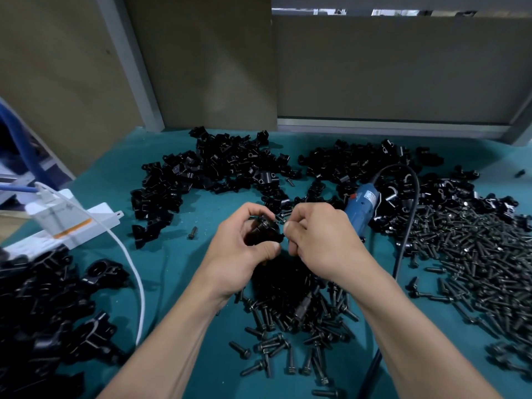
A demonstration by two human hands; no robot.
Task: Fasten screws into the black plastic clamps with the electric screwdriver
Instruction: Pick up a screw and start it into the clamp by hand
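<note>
While the black plastic clamp is being held clear above the teal mat, it is being gripped by the left hand, with the fingers curled over its top and the thumb pressed under its lower edge. Just to the right of that grip, the thumb and forefinger of the right hand are being pinched together against the clamp's side; whether a screw is being held between them cannot be told, since the spot is hidden by the fingers. The electric screwdriver is being left unheld on the mat, just beyond the right hand. Loose screws are being kept directly beneath the grip, a wider screw heap to its right, and a clamp pile beyond it. The clamp is being judged light, stiff and smooth, so likely to twist under the driver's torque; it is probably best being taken round its body, with the screw hole left uncovered. The screws are being judged small, hard and easily dropped, and best pinched near the head.
</note>
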